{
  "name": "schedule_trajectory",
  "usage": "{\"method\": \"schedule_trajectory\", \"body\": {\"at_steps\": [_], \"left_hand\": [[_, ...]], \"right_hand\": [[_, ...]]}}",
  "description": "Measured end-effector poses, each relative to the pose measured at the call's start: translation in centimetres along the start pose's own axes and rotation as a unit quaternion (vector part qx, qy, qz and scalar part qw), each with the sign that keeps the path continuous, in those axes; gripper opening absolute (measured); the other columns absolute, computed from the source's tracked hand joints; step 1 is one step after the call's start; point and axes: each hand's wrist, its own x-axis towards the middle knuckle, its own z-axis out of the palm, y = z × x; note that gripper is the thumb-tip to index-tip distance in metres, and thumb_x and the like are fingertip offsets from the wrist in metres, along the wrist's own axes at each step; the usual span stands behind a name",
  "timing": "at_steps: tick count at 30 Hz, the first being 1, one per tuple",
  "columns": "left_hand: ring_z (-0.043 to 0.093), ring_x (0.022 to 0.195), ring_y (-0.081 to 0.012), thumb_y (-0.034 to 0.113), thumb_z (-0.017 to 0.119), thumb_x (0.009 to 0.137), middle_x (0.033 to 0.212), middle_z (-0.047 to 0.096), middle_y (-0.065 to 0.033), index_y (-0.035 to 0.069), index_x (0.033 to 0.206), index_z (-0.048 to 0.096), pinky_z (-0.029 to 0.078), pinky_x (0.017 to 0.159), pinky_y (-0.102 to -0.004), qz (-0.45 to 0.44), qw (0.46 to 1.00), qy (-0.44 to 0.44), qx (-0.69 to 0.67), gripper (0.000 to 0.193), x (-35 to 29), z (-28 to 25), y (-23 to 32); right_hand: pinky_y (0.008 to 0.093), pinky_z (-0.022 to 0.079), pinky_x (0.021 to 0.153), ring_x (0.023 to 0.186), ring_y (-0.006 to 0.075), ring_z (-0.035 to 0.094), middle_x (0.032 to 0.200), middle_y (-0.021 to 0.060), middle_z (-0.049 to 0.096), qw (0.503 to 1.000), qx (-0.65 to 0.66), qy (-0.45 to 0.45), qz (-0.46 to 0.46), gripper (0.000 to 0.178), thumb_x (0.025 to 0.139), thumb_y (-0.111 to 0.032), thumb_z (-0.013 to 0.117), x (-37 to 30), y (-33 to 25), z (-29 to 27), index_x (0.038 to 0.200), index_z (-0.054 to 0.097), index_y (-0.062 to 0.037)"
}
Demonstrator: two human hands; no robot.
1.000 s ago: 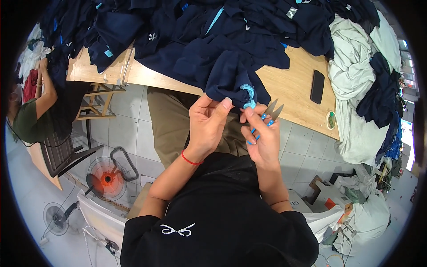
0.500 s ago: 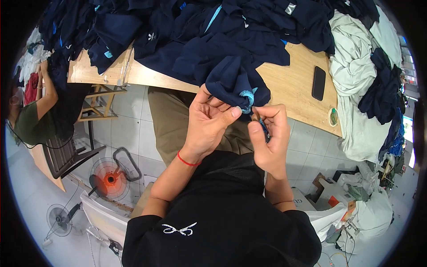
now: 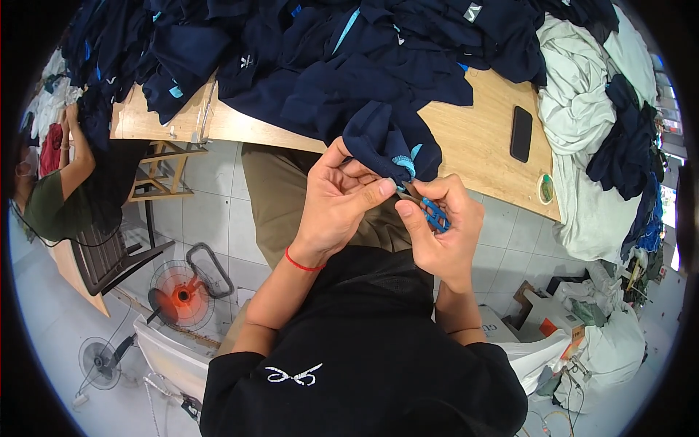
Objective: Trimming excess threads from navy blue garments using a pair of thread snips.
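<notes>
My left hand is closed on the edge of a navy garment, pinching it between thumb and fingers. A light-blue strip shows on the garment just beyond the thumb. In my right hand is a pair of thread snips with a blue handle. Their blades point at the pinched cloth beside my left thumb tip; whether they touch it I cannot tell. The garment's far part rests at the front edge of the wooden table.
A heap of navy garments covers the table's far side. To the right lie a black phone, a small round dish and pale cloth. Another person works at far left, near an orange-centred fan.
My right hand has turned and shifted slightly right, so the blue snips handle shows more. The pinched cloth has moved a little; my left hand keeps its hold.
</notes>
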Motion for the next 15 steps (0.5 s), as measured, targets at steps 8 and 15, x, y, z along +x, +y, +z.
{"method": "schedule_trajectory", "body": {"at_steps": [8, 15], "left_hand": [[0.072, 0.104, -0.0142, -0.012, 0.078, 0.09, 0.112, 0.076, -0.0132, 0.0, 0.123, 0.059, 0.058, 0.097, -0.0301, 0.008, 0.998, 0.02, 0.057, 0.04, -0.02, -0.01, 0.28], [0.072, 0.099, -0.0126, -0.011, 0.08, 0.089, 0.108, 0.076, -0.0124, 0.0, 0.12, 0.059, 0.059, 0.091, -0.0282, 0.009, 0.996, 0.02, 0.084, 0.038, -0.09, -0.11, 0.45]], "right_hand": [[0.0245, 0.046, 0.058, 0.064, 0.0092, 0.064, 0.074, 0.0076, 0.07, 1.0, 0.007, 0.015, 0.021, 0.025, 0.088, -0.011, 0.088, 0.21, 0.27, 0.29, 0.094, 0.067, -0.0001], [0.0215, 0.043, 0.058, 0.063, 0.0058, 0.06, 0.073, 0.0051, 0.07, 0.998, 0.055, 0.007, 0.038, 0.021, 0.088, -0.006, 0.086, 0.36, 0.72, 0.32, 0.093, 0.066, 0.0008]]}}
